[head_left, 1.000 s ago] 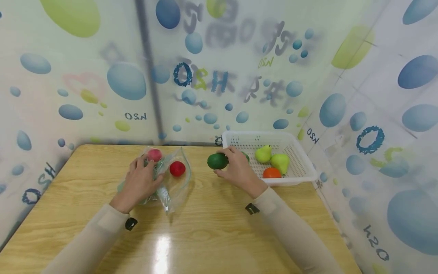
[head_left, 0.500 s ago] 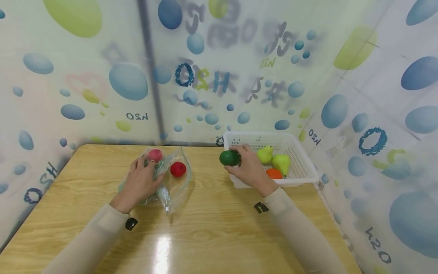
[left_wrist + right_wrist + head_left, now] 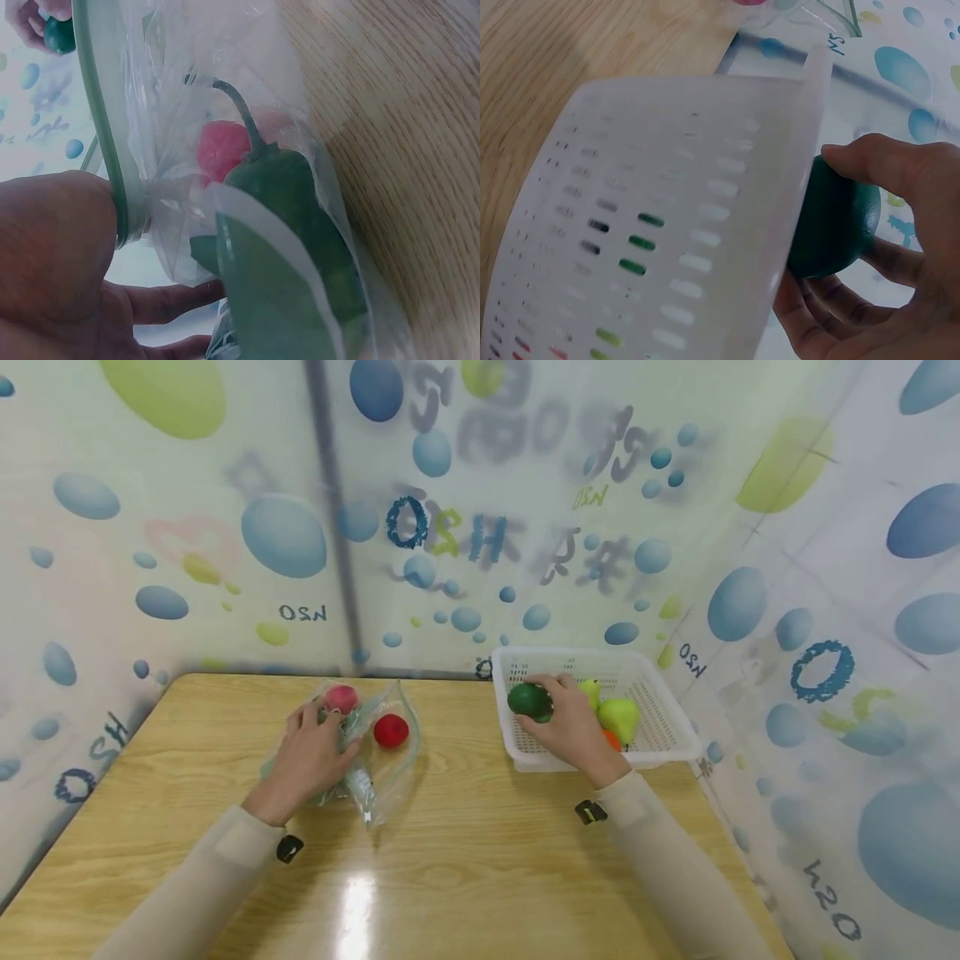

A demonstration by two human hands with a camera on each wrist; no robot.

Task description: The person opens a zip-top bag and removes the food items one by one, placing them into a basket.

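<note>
My right hand (image 3: 573,718) holds a dark green oval fruit (image 3: 529,702) between thumb and fingers, over the left end of the white perforated basket (image 3: 667,718). In the right wrist view the fruit (image 3: 836,217) shows just beyond the basket's rim. On the left, my left hand (image 3: 311,756) grips a clear zip bag (image 3: 397,781) lying on the table, its fingers (image 3: 172,300) partly hidden by the plastic. Inside the bag are a green pepper (image 3: 277,187) and a pinkish-red round piece (image 3: 223,150). A red round piece (image 3: 391,731) shows through the bag's right part.
In the basket lie light green pears (image 3: 619,720) and an orange-red round piece (image 3: 612,740), partly behind the right hand. The wooden table (image 3: 450,852) meets a patterned curtain (image 3: 465,585) at the back and another (image 3: 862,710) on the right.
My right hand has carried the dark green fruit to the right, from beside the basket to over its left end. The left hand and the bag have stayed in place.
</note>
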